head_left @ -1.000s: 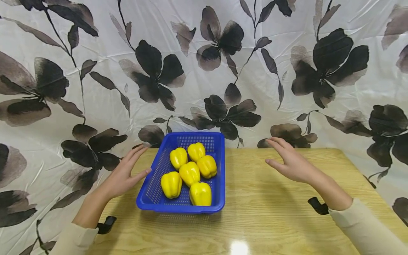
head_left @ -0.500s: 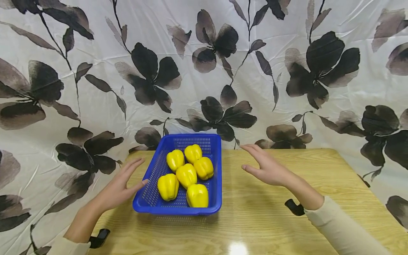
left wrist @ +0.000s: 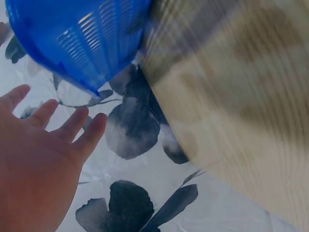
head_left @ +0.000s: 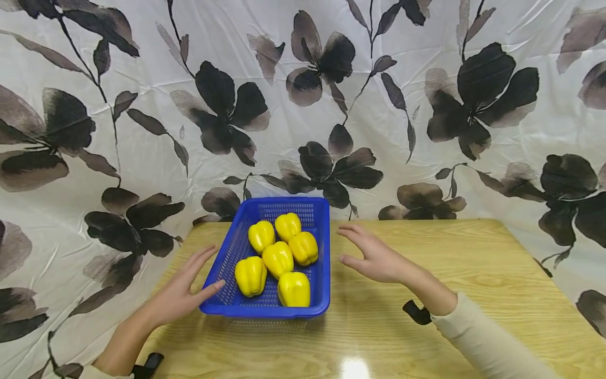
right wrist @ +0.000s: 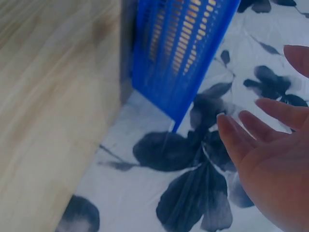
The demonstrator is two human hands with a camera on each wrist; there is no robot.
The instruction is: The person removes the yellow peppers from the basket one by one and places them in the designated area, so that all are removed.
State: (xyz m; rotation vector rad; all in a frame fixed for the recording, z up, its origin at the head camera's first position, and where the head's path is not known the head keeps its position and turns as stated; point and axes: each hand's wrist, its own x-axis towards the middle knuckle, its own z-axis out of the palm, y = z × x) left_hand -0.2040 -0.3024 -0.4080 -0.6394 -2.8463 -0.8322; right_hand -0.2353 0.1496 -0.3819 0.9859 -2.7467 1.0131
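Observation:
A blue plastic basket [head_left: 327, 252] with slotted walls stands on the table, several yellow bell peppers [head_left: 278, 259] lying in it. My left hand [head_left: 177, 295] is at the basket's left side, fingers spread and thumb overlapping the rim in the head view. On the opposite side my right hand [head_left: 376, 258] hovers a short way from the basket's right wall, its fingers extended toward it. Both hands hold nothing. In the left wrist view the fingers [left wrist: 89, 133] show apart from the basket wall [left wrist: 96, 43]; the right wrist view shows a gap between fingers and basket [right wrist: 178, 58] too.
The light wood table [head_left: 426, 326] ends at a back edge just behind the basket. Behind it hangs a white cloth [head_left: 265, 42] with dark flowers, which also runs down the left and right sides. Black straps [head_left: 417, 312] sit at both wrists.
My right hand has moved left, from well out over the table to close beside the basket. The left hand has come slightly lower along the basket's left side. Basket and peppers stay put.

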